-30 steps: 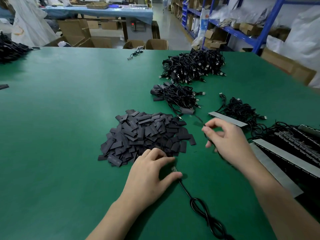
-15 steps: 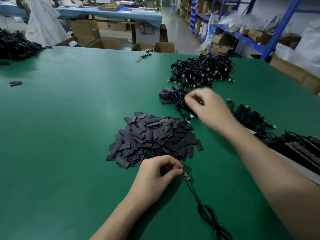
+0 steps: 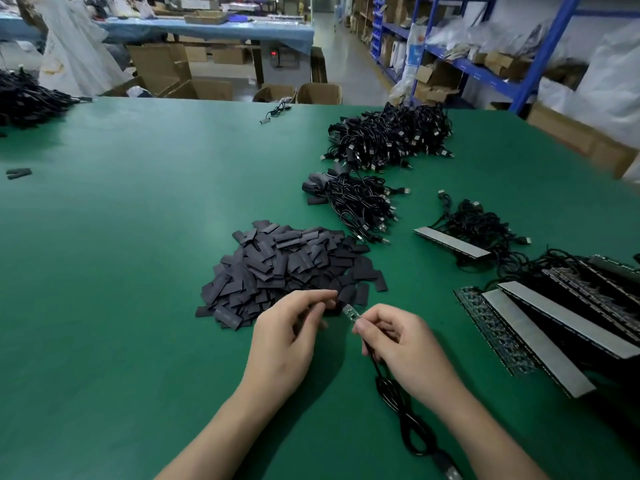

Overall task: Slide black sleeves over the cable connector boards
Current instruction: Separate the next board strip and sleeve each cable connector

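We read no legible text anywhere. Faint pale print on some black sleeves (image 3: 227,316) at near edge of pile, too small for us to read. Blue-and-white package (image 3: 415,46) far back carries blurred print. Grey box (image 3: 277,58) shows red lit display, unreadable.

Cardboard boxes (image 3: 162,69) beyond the green table (image 3: 138,271), blue shelving (image 3: 544,53) at far right.
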The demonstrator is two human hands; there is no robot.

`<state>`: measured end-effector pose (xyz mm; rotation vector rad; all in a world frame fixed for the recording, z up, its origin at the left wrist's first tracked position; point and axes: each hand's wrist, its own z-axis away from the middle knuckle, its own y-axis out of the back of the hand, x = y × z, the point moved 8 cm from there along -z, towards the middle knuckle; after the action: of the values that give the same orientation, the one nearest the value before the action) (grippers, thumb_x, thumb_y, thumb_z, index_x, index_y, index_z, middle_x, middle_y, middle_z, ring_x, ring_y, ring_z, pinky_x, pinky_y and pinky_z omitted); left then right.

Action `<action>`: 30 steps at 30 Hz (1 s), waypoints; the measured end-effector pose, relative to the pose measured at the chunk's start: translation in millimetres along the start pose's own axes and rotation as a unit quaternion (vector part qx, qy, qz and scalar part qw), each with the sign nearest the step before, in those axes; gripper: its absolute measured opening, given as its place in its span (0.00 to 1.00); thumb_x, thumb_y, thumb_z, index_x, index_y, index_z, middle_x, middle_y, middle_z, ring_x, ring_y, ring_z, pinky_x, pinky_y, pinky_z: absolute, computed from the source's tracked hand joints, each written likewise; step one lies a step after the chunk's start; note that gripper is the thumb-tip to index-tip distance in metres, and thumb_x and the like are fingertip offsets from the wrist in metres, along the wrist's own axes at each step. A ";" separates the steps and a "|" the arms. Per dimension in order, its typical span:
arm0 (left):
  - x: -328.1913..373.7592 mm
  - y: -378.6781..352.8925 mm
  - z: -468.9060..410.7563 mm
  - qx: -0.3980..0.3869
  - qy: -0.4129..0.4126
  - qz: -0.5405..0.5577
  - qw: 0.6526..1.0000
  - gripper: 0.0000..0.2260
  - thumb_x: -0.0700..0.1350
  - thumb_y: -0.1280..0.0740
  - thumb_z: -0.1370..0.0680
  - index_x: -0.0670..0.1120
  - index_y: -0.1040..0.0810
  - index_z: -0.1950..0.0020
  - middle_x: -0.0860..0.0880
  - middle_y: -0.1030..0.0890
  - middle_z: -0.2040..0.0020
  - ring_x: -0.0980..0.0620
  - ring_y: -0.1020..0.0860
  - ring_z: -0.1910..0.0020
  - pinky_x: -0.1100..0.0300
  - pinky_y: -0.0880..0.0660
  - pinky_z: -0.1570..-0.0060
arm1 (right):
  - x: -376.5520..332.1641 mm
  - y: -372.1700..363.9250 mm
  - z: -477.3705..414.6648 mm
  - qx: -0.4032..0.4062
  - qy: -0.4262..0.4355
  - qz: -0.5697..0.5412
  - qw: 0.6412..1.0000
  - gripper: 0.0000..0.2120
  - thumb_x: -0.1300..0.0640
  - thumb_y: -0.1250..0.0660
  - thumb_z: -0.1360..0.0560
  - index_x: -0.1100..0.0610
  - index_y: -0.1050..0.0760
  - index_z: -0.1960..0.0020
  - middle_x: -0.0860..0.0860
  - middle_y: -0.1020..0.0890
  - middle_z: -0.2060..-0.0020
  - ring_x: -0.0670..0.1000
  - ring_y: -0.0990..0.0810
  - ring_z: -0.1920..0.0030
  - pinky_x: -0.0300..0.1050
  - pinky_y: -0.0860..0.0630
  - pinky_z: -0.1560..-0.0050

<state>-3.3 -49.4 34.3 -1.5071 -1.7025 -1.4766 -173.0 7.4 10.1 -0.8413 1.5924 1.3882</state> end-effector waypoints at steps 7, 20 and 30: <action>24.4 -24.9 -13.6 -0.087 -0.138 -0.285 0.945 0.13 0.48 0.31 0.18 0.51 0.19 0.33 0.55 0.19 0.40 0.52 0.22 0.40 0.56 0.22 0.43 | 1.2 7.5 1.4 0.052 0.017 -0.055 0.997 0.09 0.47 0.34 0.22 0.50 0.22 0.58 0.51 0.20 0.69 0.45 0.30 0.71 0.41 0.33 0.68; 22.1 -33.7 -43.7 -0.057 -0.092 -0.369 0.923 0.10 0.53 0.36 0.17 0.56 0.15 0.42 0.57 0.17 0.47 0.54 0.20 0.45 0.58 0.23 0.55 | 5.4 4.8 0.4 0.028 0.015 -0.048 0.998 0.09 0.53 0.32 0.19 0.50 0.21 0.58 0.47 0.20 0.69 0.48 0.27 0.68 0.49 0.28 0.63; 3.1 -12.2 -18.3 -0.120 0.032 -0.025 0.992 0.06 0.45 0.28 0.20 0.56 0.16 0.53 0.57 0.16 0.63 0.60 0.19 0.63 0.68 0.25 0.60 | 5.5 9.9 -3.3 0.032 0.003 -0.165 0.986 0.10 0.48 0.35 0.21 0.51 0.24 0.58 0.52 0.17 0.66 0.48 0.25 0.69 0.41 0.28 0.67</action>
<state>-21.0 -62.4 38.0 -1.5260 -1.5817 -1.7896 -184.7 6.0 9.4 -1.0198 1.4176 1.0945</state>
